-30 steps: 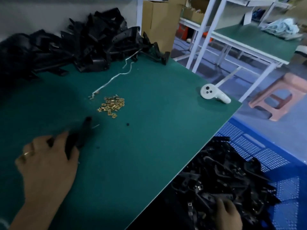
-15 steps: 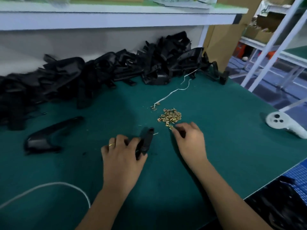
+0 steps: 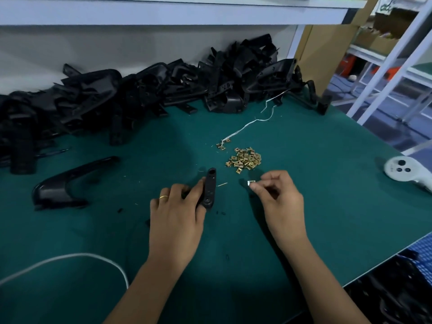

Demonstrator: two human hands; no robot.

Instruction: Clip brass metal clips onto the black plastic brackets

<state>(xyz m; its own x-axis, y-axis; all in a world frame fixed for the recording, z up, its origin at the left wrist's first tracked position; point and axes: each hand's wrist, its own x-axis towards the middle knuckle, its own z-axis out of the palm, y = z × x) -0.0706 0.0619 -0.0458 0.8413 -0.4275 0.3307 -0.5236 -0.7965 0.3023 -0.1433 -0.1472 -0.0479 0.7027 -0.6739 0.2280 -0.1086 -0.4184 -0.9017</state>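
Dim, bluish cast — soft shadows under hands, wide-angle bending at edges, slight blur on far clutter.

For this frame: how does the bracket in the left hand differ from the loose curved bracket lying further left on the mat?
The held bracket is gripped by the left hand; the curved bracket lies untouched on the green mat. The held one looks straight and narrow, its end pointing away from the person; the loose one is bent, wider and bigger in frame. The held bracket is nearer the brass clips. Both are black.
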